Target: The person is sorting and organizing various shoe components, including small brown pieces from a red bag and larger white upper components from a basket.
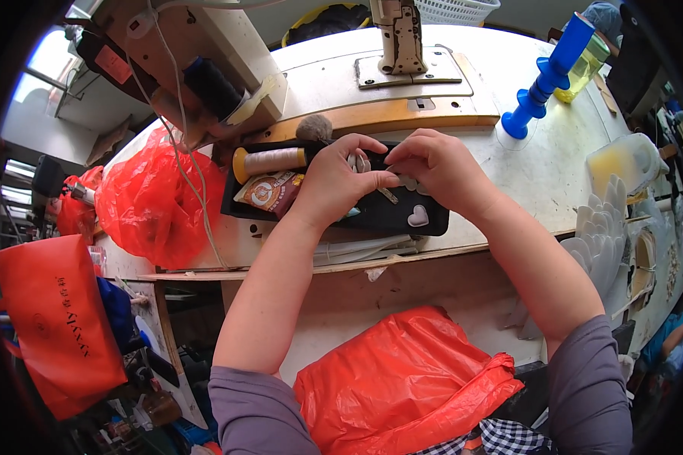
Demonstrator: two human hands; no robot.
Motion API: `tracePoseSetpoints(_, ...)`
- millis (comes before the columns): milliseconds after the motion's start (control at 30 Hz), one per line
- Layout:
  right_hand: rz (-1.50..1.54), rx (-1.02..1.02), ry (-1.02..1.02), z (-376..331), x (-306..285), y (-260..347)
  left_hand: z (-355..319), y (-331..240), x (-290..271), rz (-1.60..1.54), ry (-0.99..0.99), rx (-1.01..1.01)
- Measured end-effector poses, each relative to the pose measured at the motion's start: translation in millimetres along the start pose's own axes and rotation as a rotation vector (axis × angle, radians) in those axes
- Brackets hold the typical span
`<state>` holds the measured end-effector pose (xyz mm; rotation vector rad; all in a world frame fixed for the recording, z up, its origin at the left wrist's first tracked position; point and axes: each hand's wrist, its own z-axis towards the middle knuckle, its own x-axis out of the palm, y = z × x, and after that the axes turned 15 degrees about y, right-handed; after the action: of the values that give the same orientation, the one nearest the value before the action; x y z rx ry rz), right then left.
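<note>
Both my hands are over a shallow black tray [376,218] on the white sewing table. My left hand [332,180] is curled round a few small pale pieces [360,161], which show between thumb and forefinger. Close beside it, my right hand [451,174] is pinched, its fingertips pointing at my left hand; whatever lies between them is too small to make out. In the tray are a white heart-shaped piece [417,216], more pale pieces [410,183] below my right fingers, a cone of pale thread [273,161] and a brown packet [269,192].
A sewing machine head [399,45] stands beyond the tray, with a blue spool stand [546,80] to the right. Crumpled red plastic bags [155,201] lie left, and a red plastic sheet [402,379] covers my lap. Stacked translucent petal-like sheets [603,227] stand at right.
</note>
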<state>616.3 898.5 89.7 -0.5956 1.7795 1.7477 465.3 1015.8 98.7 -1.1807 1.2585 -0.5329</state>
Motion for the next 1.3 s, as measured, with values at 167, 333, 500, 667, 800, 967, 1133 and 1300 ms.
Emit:
tracePoseSetpoints(167,0.656,0.072,0.089,2.8,6.6,13.8,0.8,13.9,-6.4,-0.073,0.007,-0.059)
tracePoseSetpoints(333,-0.528,0.044,0.313,-9.1,1.1,4.7,2.9,8.6,-1.9,-0.170,-0.069,-0.071)
tracePoseSetpoints(500,-0.906,-0.018,0.496,-9.4,8.2,4.3,2.3,9.7,-2.3,-0.340,-0.026,-0.068)
tracePoseSetpoints(667,-0.145,0.221,0.170,-1.6,0.6,8.4,-0.1,13.9,-2.4,-0.024,0.126,-0.063)
tracePoseSetpoints(800,0.039,-0.004,0.059,-0.3,3.3,10.5,-0.4,3.1,-2.7,0.005,0.109,-0.075)
tracePoseSetpoints(967,-0.556,0.044,0.053,1.0,7.3,1.5,3.3,14.3,-1.7,-0.120,-0.077,0.040)
tracePoseSetpoints(1133,-0.934,0.097,0.261,3.7,15.7,5.5,0.7,11.3,-2.9,-0.038,-0.057,-0.019)
tracePoseSetpoints(1300,-1.031,0.090,0.206,1.8,19.8,-2.8,2.1,8.5,1.3,0.109,0.007,-0.036)
